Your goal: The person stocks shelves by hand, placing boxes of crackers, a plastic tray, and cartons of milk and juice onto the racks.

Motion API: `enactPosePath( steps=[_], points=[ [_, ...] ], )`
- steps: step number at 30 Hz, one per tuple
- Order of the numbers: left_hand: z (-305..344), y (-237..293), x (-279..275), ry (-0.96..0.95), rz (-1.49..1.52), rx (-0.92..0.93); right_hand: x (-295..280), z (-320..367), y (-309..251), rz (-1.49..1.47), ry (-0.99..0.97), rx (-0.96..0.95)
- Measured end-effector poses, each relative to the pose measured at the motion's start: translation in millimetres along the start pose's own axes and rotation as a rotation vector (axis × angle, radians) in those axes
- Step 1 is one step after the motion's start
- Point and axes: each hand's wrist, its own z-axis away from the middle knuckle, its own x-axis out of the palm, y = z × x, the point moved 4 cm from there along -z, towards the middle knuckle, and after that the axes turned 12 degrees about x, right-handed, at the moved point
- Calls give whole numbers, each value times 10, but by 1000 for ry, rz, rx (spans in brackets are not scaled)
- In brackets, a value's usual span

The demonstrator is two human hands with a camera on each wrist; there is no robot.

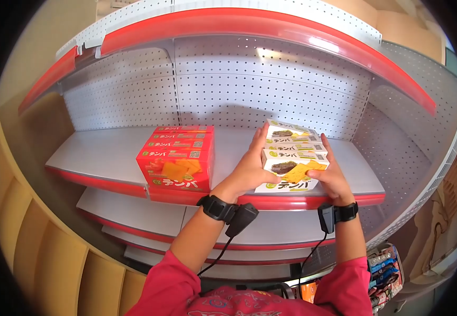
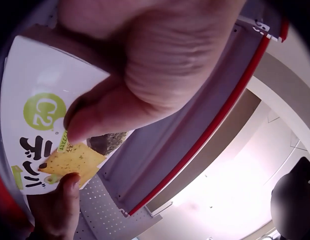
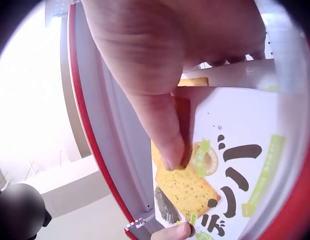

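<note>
White snack boxes [image 1: 294, 154] stand in a row, front to back, at the right part of the shelf. The left hand [image 1: 249, 171] grips their left side, its thumb on the front face. On the right side the right hand [image 1: 333, 176] holds them, thumb also on the front. In the left wrist view the left hand [image 2: 155, 65] has its thumb on the white front box [image 2: 45, 75]. The right wrist view shows the right hand [image 3: 155, 75] with its thumb against the printed front of the box [image 3: 235, 115].
Several red snack boxes [image 1: 175, 168] stand in a row on the same shelf [image 1: 96, 152], left of the white ones. A red-edged upper shelf [image 1: 249, 21] hangs overhead. More shelves lie below, and a rack of packets [image 1: 386, 274] is at the lower right.
</note>
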Motion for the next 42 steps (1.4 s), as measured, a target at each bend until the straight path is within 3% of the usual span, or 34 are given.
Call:
enactPosePath(
  steps=[6,24,28,31,33,37,39,42],
  points=[
    [100,-11,7,78,80,-133,34,44,-24,92,-25,3],
    [129,15,29,113,-149,-28,22,53,47,281,-52,9],
    [172,122,56,115,-179,-79,19,10,60,291,-60,2],
    [227,183,67,160,-181,-15,58,43,39,254,-55,52],
    [283,301,64,182,-613,119,74,49,21,261,-70,25],
    [417,457,90,180,-780,224,74,42,24,238,-95,43],
    [485,603,117,196,-878,447,87,31,16,303,-116,13],
    [607,915,51,200,-1086,560,69,18,42,324,-115,-8]
  ],
)
